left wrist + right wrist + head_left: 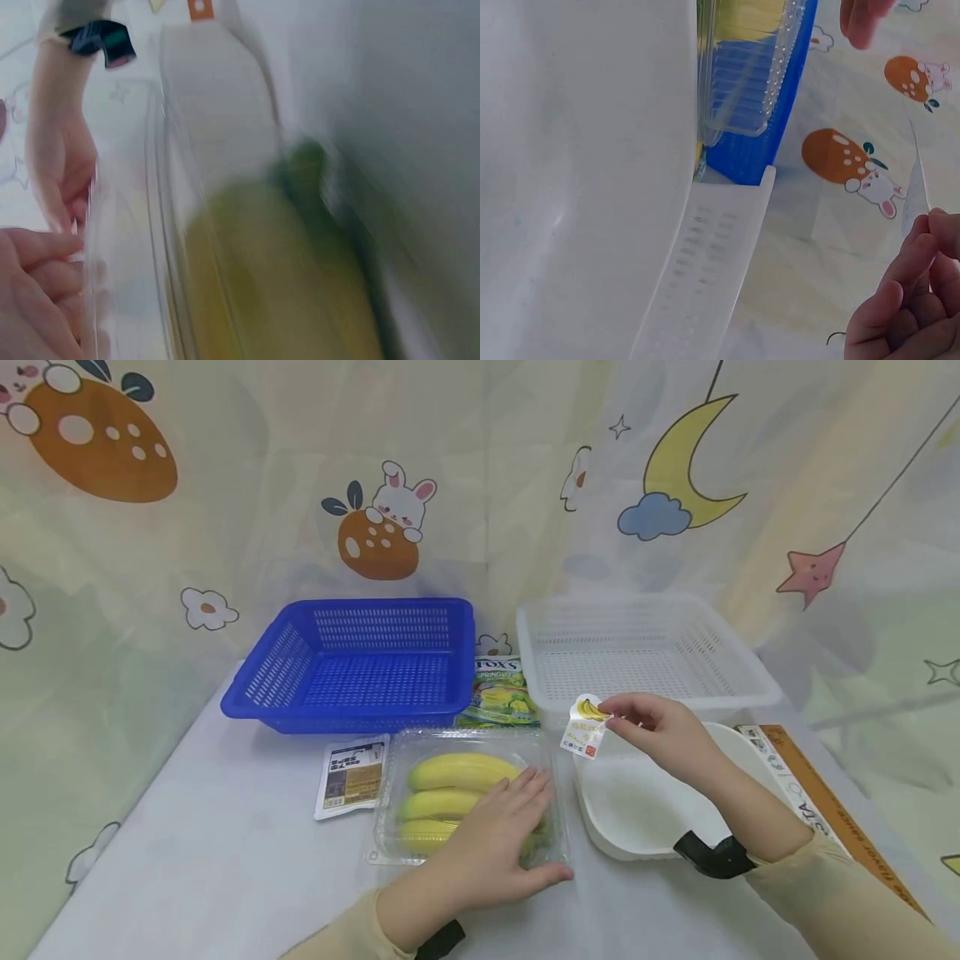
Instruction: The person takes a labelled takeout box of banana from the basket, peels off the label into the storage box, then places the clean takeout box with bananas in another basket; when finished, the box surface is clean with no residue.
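A clear plastic box [392, 777] with several yellow bananas [442, 803] inside stands at the middle front of the table. My left hand [498, 852] lies flat over its lid, fingers straight and thumb out to the side. Up at the right, my right hand [667, 735] pinches a small white label [585, 731] with a banana picture between thumb and fingertips. The label hangs above the left rim of a white basin [637, 810]. From the right wrist, the label [916, 187] shows edge-on above the curled fingers. In the left wrist view the bananas [255, 277] are blurred.
A blue basket [360, 681] stands at the back left, a white basket [637, 652] at the back right. Between them leans a green FOX'S packet [498, 693]. A white and brown pouch [351, 777] lies left of the box, a long brown and white package [825, 802] beyond the basin.
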{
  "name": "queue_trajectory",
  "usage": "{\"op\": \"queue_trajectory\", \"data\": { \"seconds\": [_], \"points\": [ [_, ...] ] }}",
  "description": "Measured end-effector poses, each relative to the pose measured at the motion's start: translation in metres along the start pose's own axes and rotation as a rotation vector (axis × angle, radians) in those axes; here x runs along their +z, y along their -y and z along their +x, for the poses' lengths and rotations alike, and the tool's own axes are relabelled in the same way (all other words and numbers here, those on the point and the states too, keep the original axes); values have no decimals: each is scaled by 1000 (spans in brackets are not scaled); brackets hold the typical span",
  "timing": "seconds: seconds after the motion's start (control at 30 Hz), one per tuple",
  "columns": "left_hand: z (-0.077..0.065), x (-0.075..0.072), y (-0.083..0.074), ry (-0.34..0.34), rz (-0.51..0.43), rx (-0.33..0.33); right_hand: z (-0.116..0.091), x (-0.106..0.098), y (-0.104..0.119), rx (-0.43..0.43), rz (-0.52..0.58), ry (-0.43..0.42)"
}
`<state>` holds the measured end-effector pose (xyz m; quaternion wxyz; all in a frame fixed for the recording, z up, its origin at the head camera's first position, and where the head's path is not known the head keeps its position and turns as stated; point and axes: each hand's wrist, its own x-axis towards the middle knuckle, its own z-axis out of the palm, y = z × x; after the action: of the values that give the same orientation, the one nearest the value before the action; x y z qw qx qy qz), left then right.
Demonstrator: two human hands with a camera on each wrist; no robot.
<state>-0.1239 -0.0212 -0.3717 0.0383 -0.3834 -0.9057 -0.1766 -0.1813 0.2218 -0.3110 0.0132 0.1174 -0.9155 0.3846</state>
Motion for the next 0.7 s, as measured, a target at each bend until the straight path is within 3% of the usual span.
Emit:
{"op": "queue_trajectory", "data": {
  "seconds": [0.17,0.33,0.7],
  "points": [
    [28,15,-20,3,117,-58,-6,-5,-14,12,-9,-25],
    [45,25,-34,1,211,-122,-13,-13,-26,31,15,-63],
    [63,39,-44,93,310,-253,-25,-21,-48,94,40,-118]
  ]
}}
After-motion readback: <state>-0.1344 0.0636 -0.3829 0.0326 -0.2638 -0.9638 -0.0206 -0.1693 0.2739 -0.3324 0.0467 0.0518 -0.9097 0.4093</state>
